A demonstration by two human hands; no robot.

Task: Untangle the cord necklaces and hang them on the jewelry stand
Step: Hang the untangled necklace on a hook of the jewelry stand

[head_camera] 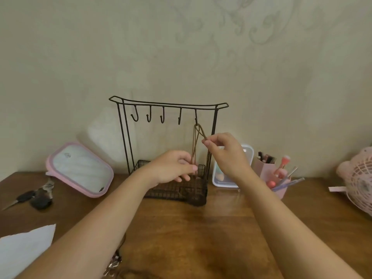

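Two bare forearms, no sleeves, no rings.

Jewelry stand [169,109] at table [221,228] centre against wall; mirror [80,170] at its 9 o'clock, keys [38,196] at 8, brush holder [275,176] at 3.

Four left hooks [149,115] unobstructed

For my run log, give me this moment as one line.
stage: hanging | brown cord necklace: on rightmost hook of jewelry stand | left hand: pinching lower strands | right hand: pinching upper strand
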